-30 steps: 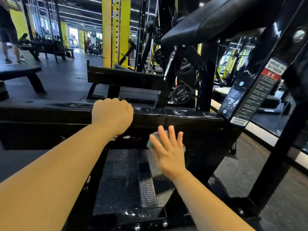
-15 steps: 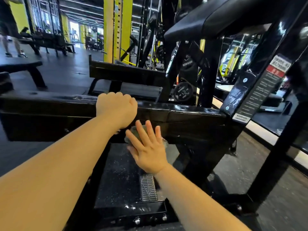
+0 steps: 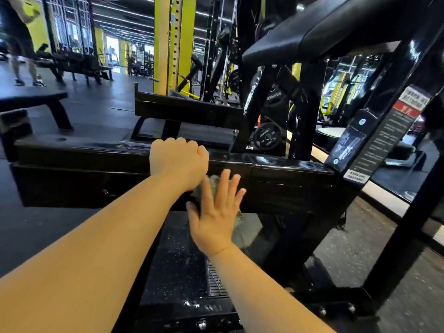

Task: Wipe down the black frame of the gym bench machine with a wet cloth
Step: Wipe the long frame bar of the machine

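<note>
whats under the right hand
A wet cloth, pressed flat against the black frame by the right hand. Only its edges show; the rest is covered by the palm.

Readable text, as you face machine:
- Weight plate (image 3: 268, 138), low behind frame: "HAMMER" in white lettering; smaller print on it illegible.
- Upper plate (image 3: 274, 95), behind upright: "HAMMER", seen upside down.
- Top plate (image 3: 267, 25), near pad: white lettering, too blurred for you to read.
- Instruction placard (image 3: 374, 143) on right upright: white and red header, lines of small print, none legible.
</note>
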The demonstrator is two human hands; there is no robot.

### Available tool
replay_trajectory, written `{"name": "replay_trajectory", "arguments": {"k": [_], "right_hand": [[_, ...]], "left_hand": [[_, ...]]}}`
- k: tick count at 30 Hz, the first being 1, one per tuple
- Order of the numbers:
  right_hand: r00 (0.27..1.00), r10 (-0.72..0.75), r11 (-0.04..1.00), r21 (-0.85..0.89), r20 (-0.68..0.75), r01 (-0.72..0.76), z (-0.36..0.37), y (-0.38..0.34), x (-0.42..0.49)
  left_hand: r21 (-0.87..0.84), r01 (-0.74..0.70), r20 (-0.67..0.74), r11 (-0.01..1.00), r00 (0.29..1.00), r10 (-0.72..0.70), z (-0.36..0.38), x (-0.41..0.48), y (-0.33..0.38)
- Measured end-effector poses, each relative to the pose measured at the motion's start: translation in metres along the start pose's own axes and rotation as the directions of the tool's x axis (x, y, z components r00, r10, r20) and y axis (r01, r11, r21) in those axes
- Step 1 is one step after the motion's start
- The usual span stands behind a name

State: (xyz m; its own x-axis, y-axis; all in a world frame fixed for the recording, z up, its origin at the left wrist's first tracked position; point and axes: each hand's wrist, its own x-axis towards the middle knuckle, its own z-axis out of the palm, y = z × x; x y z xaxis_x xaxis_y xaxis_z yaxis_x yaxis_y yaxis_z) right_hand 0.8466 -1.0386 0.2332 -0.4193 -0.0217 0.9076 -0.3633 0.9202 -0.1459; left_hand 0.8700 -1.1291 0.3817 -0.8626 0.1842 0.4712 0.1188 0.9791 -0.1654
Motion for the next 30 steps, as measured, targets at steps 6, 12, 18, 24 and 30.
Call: {"name": "replay_trajectory", "arguments": {"k": [6,12,18,24,30], "right_hand": [[0.943,-0.328,0.925,-0.184,0.058,0.333,-0.034,0.105,-0.003],[0.980,0.166,0.985,-0.029,-0.114,-0.170,-0.040,0.094,0.017],[0.970,-0.241,0.966,-0.083,0.042,0.244,-0.005,-0.002,0.024],[0.954,-0.299,0.932,-0.219,-0.011,0.290,-0.044,0.108,0.014],[0.970,-0.242,0.965,-0.117,-0.032,0.237,-0.010,0.016,0.027]], "left_hand": [[-0.044,0.005,-0.013,0.999,1.000,-0.006,0.002,-0.002,-0.001],[-0.078,0.054,-0.009,0.996,0.998,-0.055,0.007,0.004,-0.003],[0.027,-0.023,0.049,0.999,0.999,0.022,-0.002,0.004,-0.005],[-0.223,-0.125,0.145,0.967,0.976,0.160,-0.007,0.007,-0.026],[-0.032,-0.011,-0.024,0.999,1.000,0.010,-0.009,-0.004,-0.105]]}}
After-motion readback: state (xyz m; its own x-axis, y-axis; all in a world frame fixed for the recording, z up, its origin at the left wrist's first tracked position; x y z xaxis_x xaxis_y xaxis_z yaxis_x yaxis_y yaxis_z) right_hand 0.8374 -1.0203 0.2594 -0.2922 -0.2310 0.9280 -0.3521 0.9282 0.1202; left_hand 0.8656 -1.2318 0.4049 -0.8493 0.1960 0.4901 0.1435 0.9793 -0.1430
